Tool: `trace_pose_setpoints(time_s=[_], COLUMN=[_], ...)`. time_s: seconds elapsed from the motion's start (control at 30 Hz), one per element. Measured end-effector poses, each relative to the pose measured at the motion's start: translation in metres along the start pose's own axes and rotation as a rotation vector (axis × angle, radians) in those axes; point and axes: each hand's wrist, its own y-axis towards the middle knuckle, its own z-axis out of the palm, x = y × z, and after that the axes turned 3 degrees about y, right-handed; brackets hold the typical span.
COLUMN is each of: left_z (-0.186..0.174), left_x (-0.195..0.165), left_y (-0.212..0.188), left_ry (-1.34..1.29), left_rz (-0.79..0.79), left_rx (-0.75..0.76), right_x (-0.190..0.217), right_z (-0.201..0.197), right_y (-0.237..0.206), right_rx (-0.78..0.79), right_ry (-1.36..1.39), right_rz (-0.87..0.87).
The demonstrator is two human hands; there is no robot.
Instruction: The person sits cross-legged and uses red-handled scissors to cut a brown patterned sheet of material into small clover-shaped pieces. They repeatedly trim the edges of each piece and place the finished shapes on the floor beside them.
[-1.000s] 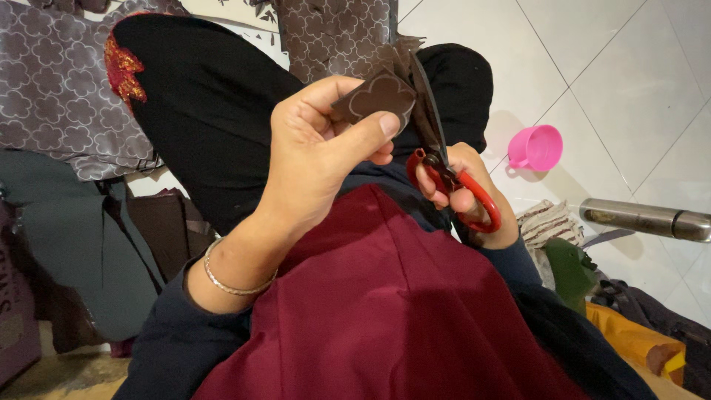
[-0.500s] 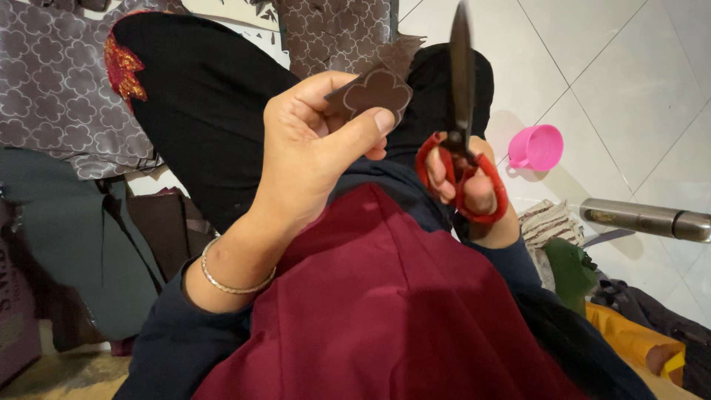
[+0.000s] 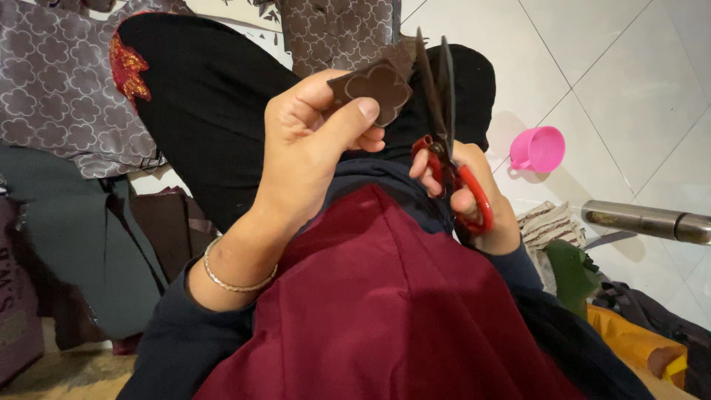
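Observation:
My left hand pinches a small brown scalloped cut-out piece between thumb and fingers, held up over my lap. My right hand grips red-handled scissors; their dark blades point upward, slightly parted, just right of the brown piece. A thin bangle circles my left wrist. Below both hands lie a dark red cloth over my lap and my black-clad knee.
Grey fabric with a clover pattern lies at the left and top. A pink plastic cup stands on the white tiled floor at the right, near a metal cylinder. Folded cloths, green and yellow, pile at the lower right.
The scissors swung from lying against the brown piece to standing upright beside it, blades slightly apart. My left hand kept holding the piece, turning it a little.

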Motion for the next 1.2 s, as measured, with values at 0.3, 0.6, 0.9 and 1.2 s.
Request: trace_pose_setpoints(time_s=[0.3,0.6,0.9,1.2], left_z=[0.004,0.001,0.002,0.001], left_x=[0.003,0.001,0.0,-0.002], left_y=[-0.002,-0.003,-0.003,-0.002], left_ry=[0.05,0.143,0.12,0.144], left_rz=[0.035,0.095,0.063,0.065], left_rx=[-0.005,0.043,0.043,0.06], right_x=[-0.025,-0.022,-0.011,-0.025], right_z=[-0.009,-0.006,-0.001,-0.014], right_y=[0.006,0.009,0.005,0.008], right_rx=[0.116,0.116,0.095,0.151], right_ry=[-0.076,-0.022,-0.013,-0.043], right_rz=[-0.056,-0.016,0.069,0.045])
